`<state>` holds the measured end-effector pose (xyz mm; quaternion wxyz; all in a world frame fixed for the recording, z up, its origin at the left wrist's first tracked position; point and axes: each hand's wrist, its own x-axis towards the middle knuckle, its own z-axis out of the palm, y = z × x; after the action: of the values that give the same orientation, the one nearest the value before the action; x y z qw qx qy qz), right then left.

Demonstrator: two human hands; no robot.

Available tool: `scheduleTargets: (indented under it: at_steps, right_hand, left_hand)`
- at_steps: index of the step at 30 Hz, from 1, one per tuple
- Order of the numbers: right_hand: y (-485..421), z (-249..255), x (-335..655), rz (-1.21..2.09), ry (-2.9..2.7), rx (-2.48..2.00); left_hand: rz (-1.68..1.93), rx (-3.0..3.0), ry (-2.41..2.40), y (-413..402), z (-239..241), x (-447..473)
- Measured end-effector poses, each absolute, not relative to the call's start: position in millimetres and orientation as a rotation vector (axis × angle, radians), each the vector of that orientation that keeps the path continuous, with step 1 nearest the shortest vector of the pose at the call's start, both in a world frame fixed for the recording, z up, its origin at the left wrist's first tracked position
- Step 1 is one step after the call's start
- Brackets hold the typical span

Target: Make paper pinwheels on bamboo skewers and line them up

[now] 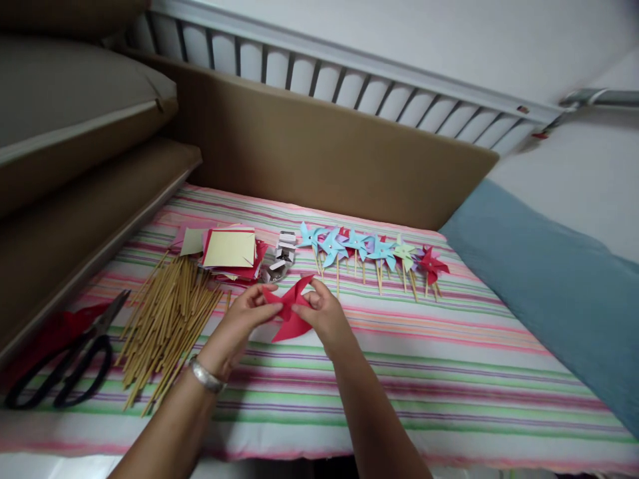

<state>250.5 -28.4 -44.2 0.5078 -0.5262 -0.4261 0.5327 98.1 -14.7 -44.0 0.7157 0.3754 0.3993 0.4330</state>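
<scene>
Between my two hands is a red paper pinwheel (292, 324), its points folded in toward the middle. My left hand (248, 313), with a silver bangle at the wrist, pinches its left side, thumb near the centre. On the other side my right hand (323, 313) grips it the same way, thumb also close to the centre. No stick shows on this pinwheel. Just beyond the hands lie small opened boxes (284, 253) and a stack of coloured paper squares (229, 249). Thin wooden sticks (170, 319) are heaped to the left of my left hand.
Finished pinwheels on sticks (357, 245), blue, green and red, lie in a row at the back. Black-handled scissors (82, 359) rest at the left beside red material (54, 336). Brown cushions (90, 176) border the left, a brown board (319, 150) the back, over a striped cloth (449, 359).
</scene>
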Motion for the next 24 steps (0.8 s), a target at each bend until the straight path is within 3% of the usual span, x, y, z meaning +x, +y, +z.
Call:
scheduleTargets:
  at_steps: [14,19,24]
  right_hand:
    - [-30.8,-50.0,227.5,1.245,-0.852,-1.24]
    - [-36.0,-45.5,233.8,0.77,-1.286,-1.383]
    - [-45.7,-36.7,231.5,0.333,-1.843,-1.231]
  left_hand:
    - [1.073,0.563,0.855,-15.0,-52.2,106.2]
    - [1.136,0.49,0.879,-5.7,-44.1,86.5]
    - [1.175,0.423,0.878,1.5,-37.1,67.3]
